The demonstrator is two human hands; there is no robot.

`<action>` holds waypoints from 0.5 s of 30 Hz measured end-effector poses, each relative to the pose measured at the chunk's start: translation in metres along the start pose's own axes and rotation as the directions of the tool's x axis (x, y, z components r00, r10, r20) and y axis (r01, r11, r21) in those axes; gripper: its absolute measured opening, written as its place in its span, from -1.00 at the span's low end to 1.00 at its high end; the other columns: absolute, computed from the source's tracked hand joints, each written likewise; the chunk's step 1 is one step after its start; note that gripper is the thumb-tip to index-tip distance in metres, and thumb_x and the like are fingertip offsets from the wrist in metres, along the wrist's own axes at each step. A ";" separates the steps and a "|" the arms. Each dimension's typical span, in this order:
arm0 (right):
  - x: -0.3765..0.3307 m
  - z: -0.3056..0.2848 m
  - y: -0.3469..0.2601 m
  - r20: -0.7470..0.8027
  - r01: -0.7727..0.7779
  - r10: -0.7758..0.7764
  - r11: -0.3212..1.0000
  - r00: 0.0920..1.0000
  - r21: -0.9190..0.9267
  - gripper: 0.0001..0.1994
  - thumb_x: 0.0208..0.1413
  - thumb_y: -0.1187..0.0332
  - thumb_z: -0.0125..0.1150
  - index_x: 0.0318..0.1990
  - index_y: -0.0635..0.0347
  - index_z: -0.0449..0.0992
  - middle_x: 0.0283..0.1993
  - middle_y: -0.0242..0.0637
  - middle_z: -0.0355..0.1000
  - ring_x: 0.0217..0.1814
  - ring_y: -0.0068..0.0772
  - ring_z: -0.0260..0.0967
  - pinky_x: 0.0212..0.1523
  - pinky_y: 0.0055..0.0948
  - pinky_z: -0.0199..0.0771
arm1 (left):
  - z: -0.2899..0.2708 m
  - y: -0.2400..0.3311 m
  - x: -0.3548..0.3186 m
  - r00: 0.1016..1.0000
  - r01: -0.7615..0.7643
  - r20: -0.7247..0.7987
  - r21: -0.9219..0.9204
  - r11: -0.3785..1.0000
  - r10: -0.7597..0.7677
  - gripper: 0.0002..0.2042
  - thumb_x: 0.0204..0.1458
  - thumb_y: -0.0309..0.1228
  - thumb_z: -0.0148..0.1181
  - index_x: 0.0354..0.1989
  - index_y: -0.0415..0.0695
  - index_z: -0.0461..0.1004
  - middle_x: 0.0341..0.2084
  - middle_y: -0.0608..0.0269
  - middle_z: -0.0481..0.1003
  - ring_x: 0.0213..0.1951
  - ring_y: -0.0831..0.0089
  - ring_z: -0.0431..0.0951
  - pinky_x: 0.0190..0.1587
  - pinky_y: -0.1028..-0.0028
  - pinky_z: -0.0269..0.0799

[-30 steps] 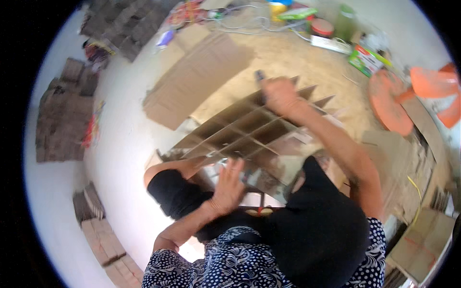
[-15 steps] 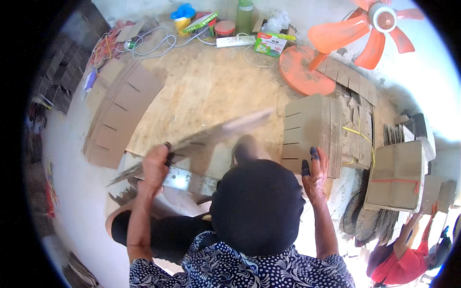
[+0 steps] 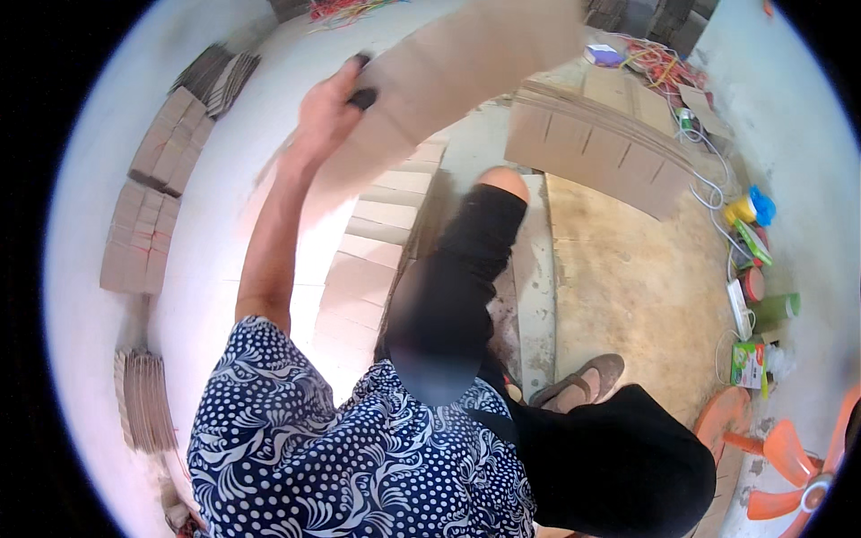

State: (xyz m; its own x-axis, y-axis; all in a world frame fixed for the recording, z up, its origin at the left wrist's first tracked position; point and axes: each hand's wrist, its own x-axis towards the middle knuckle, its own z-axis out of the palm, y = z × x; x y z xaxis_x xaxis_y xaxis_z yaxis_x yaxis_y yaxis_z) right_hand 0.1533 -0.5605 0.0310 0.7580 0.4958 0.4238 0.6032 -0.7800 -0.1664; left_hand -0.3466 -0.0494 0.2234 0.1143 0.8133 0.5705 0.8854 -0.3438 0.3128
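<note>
Cardboard panel (image 3: 466, 63) swung up since before, gripped by left hand (image 3: 327, 112).

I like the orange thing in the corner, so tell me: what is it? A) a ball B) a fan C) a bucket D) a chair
B, since the orange fan at the lower right shows flat blades spreading out from a round middle hub, with an orange base beside it on the floor.
</note>
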 end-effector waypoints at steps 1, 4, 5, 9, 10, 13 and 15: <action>-0.015 -0.022 0.017 0.000 -0.006 0.006 1.000 1.000 -0.028 -0.52 0.12 0.23 0.07 0.13 0.33 0.29 0.20 0.04 0.24 0.20 -0.04 0.21 0.21 -0.13 0.18 | -0.005 -0.030 -0.026 0.993 0.097 0.071 -0.041 0.994 -0.094 -0.67 -0.01 -0.39 0.16 -0.03 -0.11 0.37 -0.29 -0.07 0.51 -0.19 0.01 0.50 -0.18 0.25 0.39; 0.001 -0.011 0.016 -0.060 -0.063 0.063 0.998 0.996 0.012 -0.53 0.12 0.28 0.08 0.14 0.35 0.27 0.19 0.04 0.24 0.18 -0.06 0.22 0.20 -0.17 0.19 | 0.009 -0.124 -0.067 0.956 0.287 0.093 -0.112 0.951 -0.278 -0.72 -0.03 -0.42 0.16 -0.11 -0.19 0.43 -0.30 -0.08 0.52 -0.23 0.13 0.53 -0.15 0.32 0.38; 0.016 0.015 0.008 -0.030 -0.041 0.044 0.995 0.999 0.093 -0.53 0.12 0.29 0.08 0.15 0.35 0.26 0.18 0.04 0.25 0.17 -0.07 0.23 0.19 -0.18 0.19 | -0.029 -0.165 -0.107 0.918 0.390 0.112 -0.070 0.918 -0.382 -0.75 -0.04 -0.46 0.16 -0.15 -0.22 0.45 -0.32 0.02 0.55 -0.27 0.32 0.52 -0.18 0.34 0.39; 0.028 -0.009 0.042 -0.137 -0.133 0.154 0.980 0.978 0.150 -0.53 0.12 0.35 0.08 0.16 0.37 0.24 0.17 0.05 0.25 0.15 -0.10 0.24 0.18 -0.22 0.20 | 0.081 -0.240 -0.194 0.645 0.677 0.594 -0.150 0.721 -0.481 -0.67 -0.13 -0.31 0.28 -0.21 -0.24 0.50 -0.28 0.07 0.55 -0.28 0.39 0.48 -0.20 0.37 0.42; 0.025 0.048 0.029 -0.027 -0.158 0.177 0.930 0.984 0.332 -0.54 0.12 0.36 0.08 0.16 0.37 0.24 0.17 0.05 0.26 0.15 -0.10 0.24 0.18 -0.22 0.20 | 0.001 -0.327 -0.226 0.625 0.633 0.524 0.092 0.769 -0.578 -0.58 -0.20 -0.31 0.31 -0.14 -0.27 0.47 -0.20 -0.12 0.51 -0.20 0.16 0.52 -0.12 0.28 0.42; 0.012 -0.019 0.093 -0.210 -0.216 0.286 0.929 0.935 0.300 -0.54 0.12 0.40 0.09 0.17 0.39 0.22 0.16 0.06 0.26 0.13 -0.12 0.25 0.17 -0.25 0.21 | 0.176 -0.174 -0.172 0.658 0.380 0.649 0.154 0.912 -0.383 -0.43 -0.26 -0.34 0.32 -0.01 -0.36 0.38 -0.05 -0.25 0.43 0.05 -0.03 0.41 0.09 0.21 0.32; 0.023 -0.003 0.095 -0.172 -0.194 0.292 0.880 0.941 0.433 -0.53 0.12 0.43 0.09 0.17 0.39 0.21 0.15 0.06 0.26 0.12 -0.13 0.25 0.17 -0.27 0.21 | 0.184 -0.167 -0.133 0.805 0.243 0.540 0.077 0.967 -0.245 -0.49 -0.18 -0.36 0.28 -0.01 -0.33 0.39 -0.07 -0.22 0.45 0.03 -0.02 0.42 0.07 0.22 0.34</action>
State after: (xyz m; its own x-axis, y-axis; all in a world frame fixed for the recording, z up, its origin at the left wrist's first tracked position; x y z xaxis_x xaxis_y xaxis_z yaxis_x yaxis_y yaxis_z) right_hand 0.2274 -0.6248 0.0275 0.8464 0.1729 0.5037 0.4917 -0.6171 -0.6144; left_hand -0.4266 -0.0142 -0.0447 0.1184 0.9926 -0.0274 0.9186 -0.0990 0.3826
